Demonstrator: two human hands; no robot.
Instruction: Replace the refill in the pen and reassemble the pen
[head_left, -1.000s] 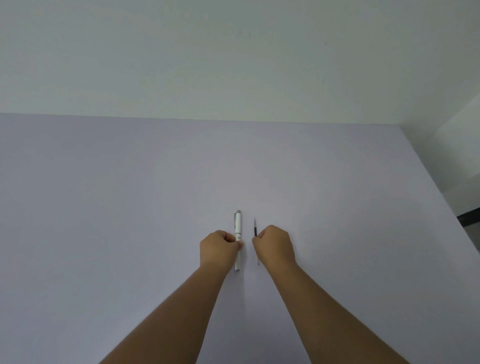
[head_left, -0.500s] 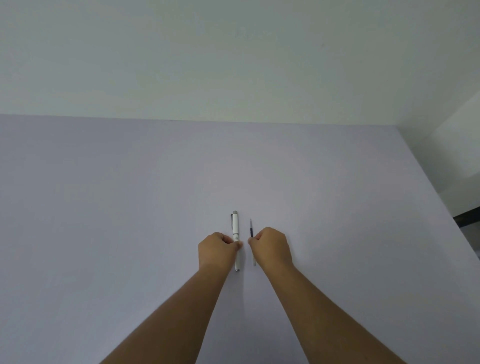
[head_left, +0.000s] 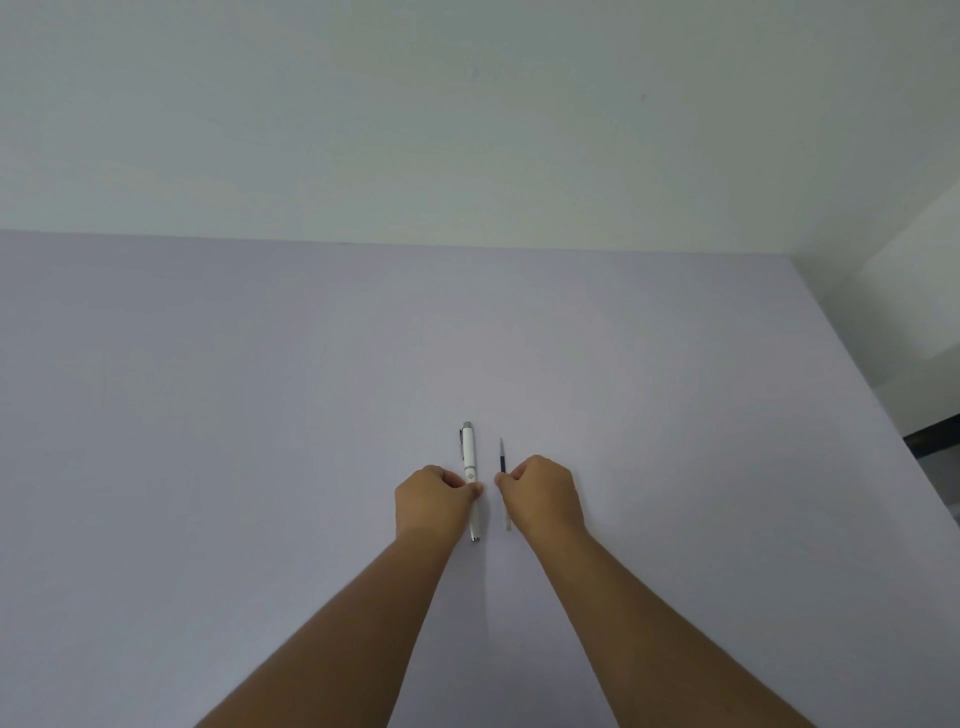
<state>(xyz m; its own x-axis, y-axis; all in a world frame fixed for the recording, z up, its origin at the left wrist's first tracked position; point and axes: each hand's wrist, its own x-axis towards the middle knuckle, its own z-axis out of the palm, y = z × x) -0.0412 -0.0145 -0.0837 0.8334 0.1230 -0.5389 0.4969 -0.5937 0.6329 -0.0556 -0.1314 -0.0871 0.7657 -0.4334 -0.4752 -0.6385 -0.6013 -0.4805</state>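
Observation:
A white pen (head_left: 470, 457) with a silver cap end and clip lies lengthwise on the pale lilac table (head_left: 260, 415), pointing away from me. My left hand (head_left: 431, 501) pinches it around its middle. Just to its right lies a thin refill (head_left: 502, 460), dark near its far tip and pale at its near end. My right hand (head_left: 545, 493) pinches that refill at its middle. The two hands sit side by side, a small gap between their fingertips. Pen and refill run roughly parallel.
The table meets a plain white wall (head_left: 467, 130) at the back. Its right edge (head_left: 883, 415) runs diagonally, with a dark strip of floor or furniture (head_left: 935, 434) beyond it.
Both hands stay closed on the pen and the refill. The view has drifted slightly; pen and refill keep nearly the same spots, the gap between them a little wider.

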